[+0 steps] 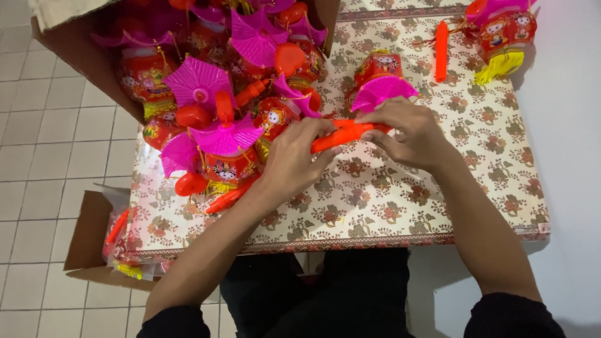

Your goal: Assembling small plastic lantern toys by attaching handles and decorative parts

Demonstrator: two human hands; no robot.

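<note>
My left hand point(299, 156) and my right hand point(410, 133) both grip one orange plastic stick point(344, 133), held level above the patterned table cover point(438, 188). The left hand wraps its left end, the right hand pinches its right end. Just behind my right hand stands a red toy lantern point(377, 66) with a pink fan-shaped top point(383, 89), touching or very near my fingers.
A heap of red and pink toy lanterns point(219, 106) spills from a tipped cardboard box point(81, 56) at the left. Another lantern point(504, 34) and an orange stick point(442, 50) lie at the far right. A box point(87, 238) with bagged parts sits on the tiled floor.
</note>
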